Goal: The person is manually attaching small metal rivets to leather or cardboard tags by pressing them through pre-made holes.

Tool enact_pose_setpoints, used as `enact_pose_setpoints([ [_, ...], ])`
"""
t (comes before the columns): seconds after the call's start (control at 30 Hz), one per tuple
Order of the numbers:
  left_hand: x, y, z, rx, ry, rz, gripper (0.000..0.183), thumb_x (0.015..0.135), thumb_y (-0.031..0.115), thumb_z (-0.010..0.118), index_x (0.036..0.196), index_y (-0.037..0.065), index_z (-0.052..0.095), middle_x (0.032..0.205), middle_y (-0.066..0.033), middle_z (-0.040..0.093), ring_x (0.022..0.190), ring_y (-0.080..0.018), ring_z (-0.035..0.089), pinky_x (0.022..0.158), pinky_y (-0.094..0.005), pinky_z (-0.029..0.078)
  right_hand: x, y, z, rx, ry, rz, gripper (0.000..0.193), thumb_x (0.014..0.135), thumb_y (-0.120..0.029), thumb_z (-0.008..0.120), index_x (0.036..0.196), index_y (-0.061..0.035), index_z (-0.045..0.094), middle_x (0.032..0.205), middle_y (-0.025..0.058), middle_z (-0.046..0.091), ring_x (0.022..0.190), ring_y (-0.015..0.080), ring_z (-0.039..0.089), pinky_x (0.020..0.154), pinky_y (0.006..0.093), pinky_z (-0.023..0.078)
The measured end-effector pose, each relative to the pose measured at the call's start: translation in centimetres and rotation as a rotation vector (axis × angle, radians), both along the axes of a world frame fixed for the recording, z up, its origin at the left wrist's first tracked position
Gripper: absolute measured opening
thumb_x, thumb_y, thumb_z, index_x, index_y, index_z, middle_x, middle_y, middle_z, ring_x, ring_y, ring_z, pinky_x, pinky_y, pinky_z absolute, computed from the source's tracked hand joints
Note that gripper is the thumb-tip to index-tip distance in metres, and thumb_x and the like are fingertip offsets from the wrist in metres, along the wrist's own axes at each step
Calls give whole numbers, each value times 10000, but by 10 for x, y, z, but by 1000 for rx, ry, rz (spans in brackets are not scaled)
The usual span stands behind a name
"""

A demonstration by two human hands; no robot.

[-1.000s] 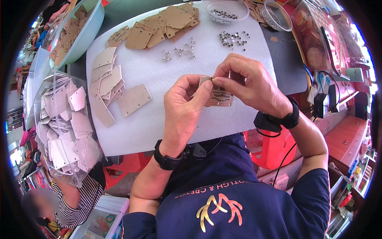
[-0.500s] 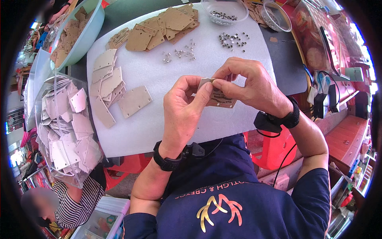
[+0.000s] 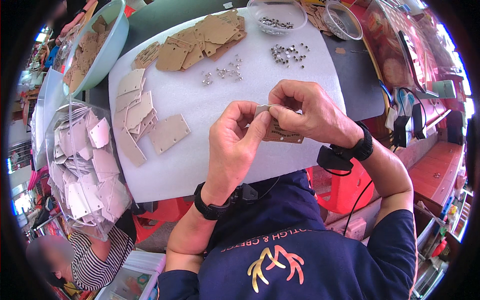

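Observation:
Above the near half of the white foam sheet (image 3: 190,165), both hands pinch one brown patch (image 3: 284,136) with dark print and small holes along its edge. My left hand (image 3: 235,142) grips its left side between thumb and fingers, where a pale corner sticks up. My right hand (image 3: 312,112) has thumb and forefinger closed at the upper edge; whether a small part sits between those fingertips is hidden. Beyond the hands lie silver rivets (image 3: 229,73) and a scatter of small metal caps (image 3: 286,56).
Pale pieces with holes (image 3: 170,133) lie on the sheet's left, brown patches (image 3: 173,56) at its far side. Clear bowls (image 3: 305,22) of metal parts stand behind. A clear bag (image 3: 82,165) of pale pieces and a light-green basin (image 3: 107,52) flank the left; a person in stripes (image 3: 102,257) is there.
Both hands and the patch have moved slightly toward me and to the right. The patch stays pinched between them, and the right fingers have shifted a little at its upper edge.

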State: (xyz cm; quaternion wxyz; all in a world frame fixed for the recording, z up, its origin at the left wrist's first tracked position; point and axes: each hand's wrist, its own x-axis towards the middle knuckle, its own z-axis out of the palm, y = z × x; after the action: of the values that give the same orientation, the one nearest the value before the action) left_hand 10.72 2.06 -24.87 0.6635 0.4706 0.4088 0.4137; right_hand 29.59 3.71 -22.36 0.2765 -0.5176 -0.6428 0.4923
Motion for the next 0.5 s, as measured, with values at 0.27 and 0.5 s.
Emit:
enact_pose_setpoints([
  [0.27, -1, 2, -2, 10, -16, 32, 152, 954, 121, 631, 1037, 3, 585, 937, -16, 629, 831, -55, 582, 745, -220, 491, 3, -3, -7, -81, 62, -20, 206, 942, -188, 597, 971, 13, 633, 832, -5, 619, 764, 45, 552, 676, 234, 483],
  [0.5, -7, 6, -7, -110, -142, 136, 182, 956, 150, 634, 1057, 10, 579, 976, -24, 626, 864, -53, 579, 795, -217, 481, 26, -7, -2, -194, 206, -15, 323, 972, -279, 598, 1070, 21, 667, 851, 27, 663, 732, 80, 586, 648, 251, 501],
])
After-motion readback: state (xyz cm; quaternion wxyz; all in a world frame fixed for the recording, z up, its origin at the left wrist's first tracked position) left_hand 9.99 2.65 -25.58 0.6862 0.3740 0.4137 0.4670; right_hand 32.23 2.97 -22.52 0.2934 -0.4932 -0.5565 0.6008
